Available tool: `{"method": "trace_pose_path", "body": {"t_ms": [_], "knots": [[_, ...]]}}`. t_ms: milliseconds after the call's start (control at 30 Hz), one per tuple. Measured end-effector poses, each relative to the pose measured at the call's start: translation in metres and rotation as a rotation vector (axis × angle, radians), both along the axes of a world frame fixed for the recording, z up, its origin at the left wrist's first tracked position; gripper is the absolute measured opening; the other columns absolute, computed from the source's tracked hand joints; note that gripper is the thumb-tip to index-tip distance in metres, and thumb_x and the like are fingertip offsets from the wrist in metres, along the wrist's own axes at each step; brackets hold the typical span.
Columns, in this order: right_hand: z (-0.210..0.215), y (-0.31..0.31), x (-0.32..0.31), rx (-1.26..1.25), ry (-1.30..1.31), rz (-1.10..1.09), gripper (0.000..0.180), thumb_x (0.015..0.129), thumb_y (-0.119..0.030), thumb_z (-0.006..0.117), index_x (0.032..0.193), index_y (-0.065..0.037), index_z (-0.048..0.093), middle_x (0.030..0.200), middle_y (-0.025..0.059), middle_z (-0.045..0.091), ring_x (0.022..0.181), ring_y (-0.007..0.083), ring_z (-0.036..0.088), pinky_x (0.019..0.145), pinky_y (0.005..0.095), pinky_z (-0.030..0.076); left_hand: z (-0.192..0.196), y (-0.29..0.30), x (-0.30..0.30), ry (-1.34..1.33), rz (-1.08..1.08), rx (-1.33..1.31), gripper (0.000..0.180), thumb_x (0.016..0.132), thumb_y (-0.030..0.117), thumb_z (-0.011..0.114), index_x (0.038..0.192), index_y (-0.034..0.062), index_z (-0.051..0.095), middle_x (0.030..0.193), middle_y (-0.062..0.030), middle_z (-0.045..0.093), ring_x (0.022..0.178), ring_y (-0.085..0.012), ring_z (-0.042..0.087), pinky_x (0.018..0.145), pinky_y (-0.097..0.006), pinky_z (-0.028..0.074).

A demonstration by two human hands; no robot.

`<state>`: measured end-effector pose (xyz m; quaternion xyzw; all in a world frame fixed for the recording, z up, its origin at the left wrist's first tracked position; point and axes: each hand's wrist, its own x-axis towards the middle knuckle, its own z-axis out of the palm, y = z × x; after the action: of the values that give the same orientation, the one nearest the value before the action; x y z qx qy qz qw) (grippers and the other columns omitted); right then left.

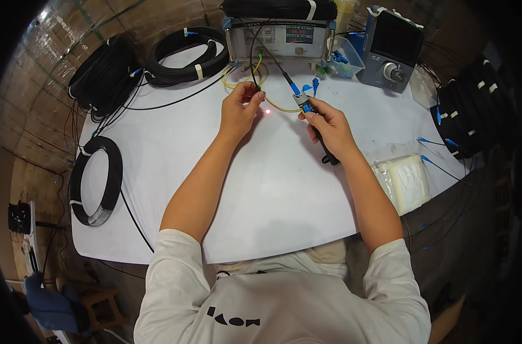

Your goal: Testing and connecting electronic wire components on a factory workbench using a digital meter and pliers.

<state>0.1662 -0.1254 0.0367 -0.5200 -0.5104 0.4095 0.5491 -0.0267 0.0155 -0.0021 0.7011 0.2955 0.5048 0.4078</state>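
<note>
Here, white table (261, 189), cable coils (96, 180), left hand (240, 109) grip pinching black cable (255, 69), right hand (330, 129) clamped on pen tester (312, 117).

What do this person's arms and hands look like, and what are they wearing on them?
Both hands, the left hand and the right hand, are bare, without gloves, rings or a watch. The forearms are uncovered. Short white sleeves of a T-shirt end above the elbows.

Four black cable coils (96, 180) (one bundled stack apart), two instruments (281, 37), two hands (241, 109).
</note>
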Motion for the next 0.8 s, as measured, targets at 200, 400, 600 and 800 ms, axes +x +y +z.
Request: {"method": "trace_pose_path", "body": {"t_ms": [200,400,600,800], "knots": [[0.001,-0.001,0.0,0.011,-0.02,0.002,0.039,0.095,-0.009,0.053,0.133,0.002,0.053,0.096,0.0078,0.067,0.058,0.0081,0.052,0.048,0.0245,0.045,0.007,-0.006,0.002,-0.055,0.047,0.112,0.023,0.091,0.016,0.068,0.105,-0.0003,0.06,0.091,-0.0059,0.068,0.081,-0.012,0.064,0.076,-0.026,0.05],[0.002,-0.001,0.001,0.013,-0.045,0.006,0.039,0.094,-0.009,0.053,0.132,0.002,0.053,0.095,0.0078,0.066,0.057,0.008,0.051,0.048,0.0246,0.045,0.005,-0.003,0.0,-0.008,0.067,0.089,0.023,0.092,0.015,0.067,0.106,-0.0003,0.06,0.093,-0.0068,0.069,0.082,-0.0129,0.065,0.073,-0.026,0.051],[0.0,0.001,0.0,-0.002,-0.041,0.008,0.039,0.094,-0.009,0.054,0.132,0.002,0.054,0.093,0.0071,0.066,0.057,0.0075,0.052,0.049,0.024,0.045,-0.004,0.004,-0.002,0.144,-0.022,-0.047,0.027,0.092,0.012,0.065,0.115,-0.0024,0.061,0.095,-0.0112,0.07,0.083,-0.0159,0.067,0.076,-0.028,0.053],[0.002,0.0,0.001,-0.015,-0.061,0.007,0.039,0.094,-0.009,0.054,0.132,0.001,0.054,0.092,0.0069,0.066,0.057,0.0075,0.052,0.049,0.0238,0.045,-0.006,0.007,-0.002,0.193,-0.081,-0.113,0.026,0.095,0.008,0.06,0.118,-0.0046,0.059,0.099,-0.0097,0.069,0.09,-0.0148,0.066,0.083,-0.027,0.052]]}}
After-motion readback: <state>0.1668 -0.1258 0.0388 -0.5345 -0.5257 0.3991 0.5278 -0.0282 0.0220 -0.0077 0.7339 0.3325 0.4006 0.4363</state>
